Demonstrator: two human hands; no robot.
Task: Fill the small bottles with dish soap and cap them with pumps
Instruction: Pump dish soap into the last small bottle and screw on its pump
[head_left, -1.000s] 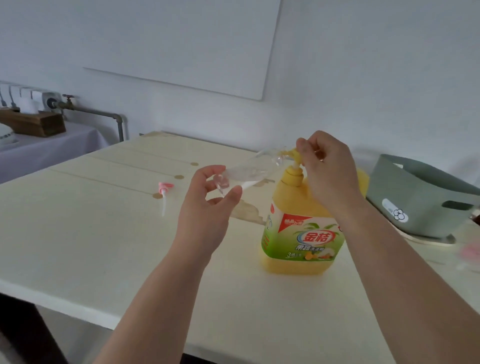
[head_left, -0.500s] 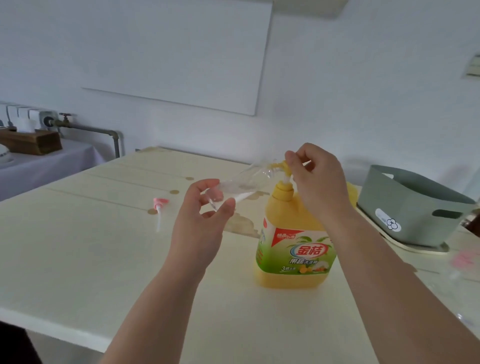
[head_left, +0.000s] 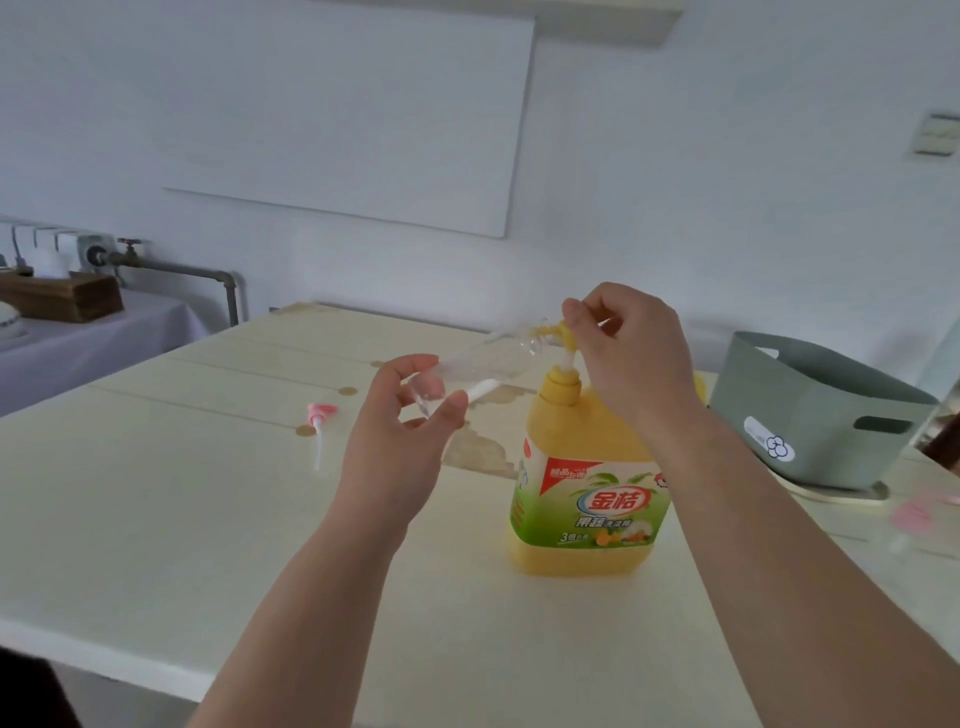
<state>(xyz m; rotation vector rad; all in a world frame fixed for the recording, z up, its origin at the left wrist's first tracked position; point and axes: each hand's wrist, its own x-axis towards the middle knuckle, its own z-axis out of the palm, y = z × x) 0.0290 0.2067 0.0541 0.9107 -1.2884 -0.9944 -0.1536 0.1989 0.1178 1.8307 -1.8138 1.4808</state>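
— What's different from a second ago?

— Little. Your left hand (head_left: 400, 441) still holds the small bottle (head_left: 478, 369) tilted, its mouth up at the nozzle of the pump head (head_left: 563, 332). The head sits a bit higher off the collar now, and a short white stem shows beneath it. Your view has also tipped up to take in more wall.

— And my hands?

— Your left thumb and fingertips pinch the clear bottle at its base end, palm away from you, forearm rising from below. Your right hand (head_left: 628, 358) arches over the dish soap jug (head_left: 587, 467), fingers curled down around the pump head, thumb at its front.

— Where is everything else?

— The jug stands upright on the table (head_left: 156, 519). A pink pump (head_left: 319, 415) lies flat to your left, well apart from the bottle. A grey basket (head_left: 810, 415) sits beyond the jug on your right.
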